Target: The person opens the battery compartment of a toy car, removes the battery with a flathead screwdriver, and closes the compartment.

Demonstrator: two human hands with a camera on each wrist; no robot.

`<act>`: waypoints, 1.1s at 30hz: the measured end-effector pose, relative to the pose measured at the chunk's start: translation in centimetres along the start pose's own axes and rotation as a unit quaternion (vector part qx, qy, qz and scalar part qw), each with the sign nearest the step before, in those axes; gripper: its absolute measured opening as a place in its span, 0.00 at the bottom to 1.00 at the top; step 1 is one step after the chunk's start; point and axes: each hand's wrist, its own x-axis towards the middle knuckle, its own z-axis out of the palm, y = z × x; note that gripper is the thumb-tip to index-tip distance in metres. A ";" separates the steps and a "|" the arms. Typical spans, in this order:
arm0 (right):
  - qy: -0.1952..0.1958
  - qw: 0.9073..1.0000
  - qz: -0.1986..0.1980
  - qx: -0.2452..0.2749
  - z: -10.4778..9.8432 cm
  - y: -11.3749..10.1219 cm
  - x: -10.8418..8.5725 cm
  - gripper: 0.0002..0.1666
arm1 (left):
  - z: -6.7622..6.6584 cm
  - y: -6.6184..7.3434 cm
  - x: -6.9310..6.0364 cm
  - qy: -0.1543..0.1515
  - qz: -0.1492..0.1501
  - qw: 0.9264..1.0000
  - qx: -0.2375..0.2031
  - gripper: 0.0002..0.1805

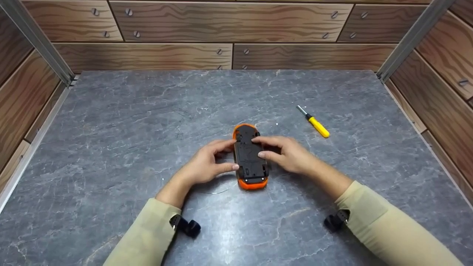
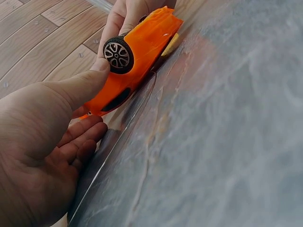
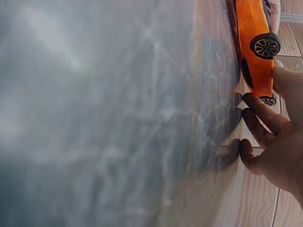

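An orange toy car [image 1: 251, 155] lies upside down on the grey table, its black underside facing up. My left hand [image 1: 205, 162] is at its left side, thumb and index finger touching the edge near the wheels. In the left wrist view the left thumb meets a black tyre [image 2: 117, 55], while the other fingers stay loose by the orange body. On the right side, my right hand [image 1: 292, 153] rests thumb and index fingertips on the underside. Its remaining fingers [image 3: 265, 116] are loosely spread beside the car in the right wrist view.
A screwdriver [image 1: 314, 122] with a yellow handle lies to the right, beyond the right hand. Wood-patterned panels [image 1: 232, 22] close off the back and both sides of the table [image 1: 147, 103]. A thin clear strand [image 1: 214, 192] lies near the left hand.
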 end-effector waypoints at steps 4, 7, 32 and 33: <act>-0.003 1.000 0.002 0.003 -0.1 -0.1 0.1 0.28 | -0.1 -0.1 0.1 -0.001 -0.003 1.000 0.004 0.41; -0.003 1.000 0.004 0.006 0.0 -0.1 0.1 0.28 | 0.0 -0.1 0.1 -0.002 -0.005 1.000 0.007 0.41; -0.003 0.996 0.000 0.093 0.4 -0.2 0.5 0.24 | 0.0 -0.3 0.1 0.005 0.006 1.000 0.015 0.41; -0.002 0.995 -0.002 0.095 0.4 -0.2 0.5 0.24 | 0.0 -0.3 0.1 0.005 0.004 1.000 0.014 0.41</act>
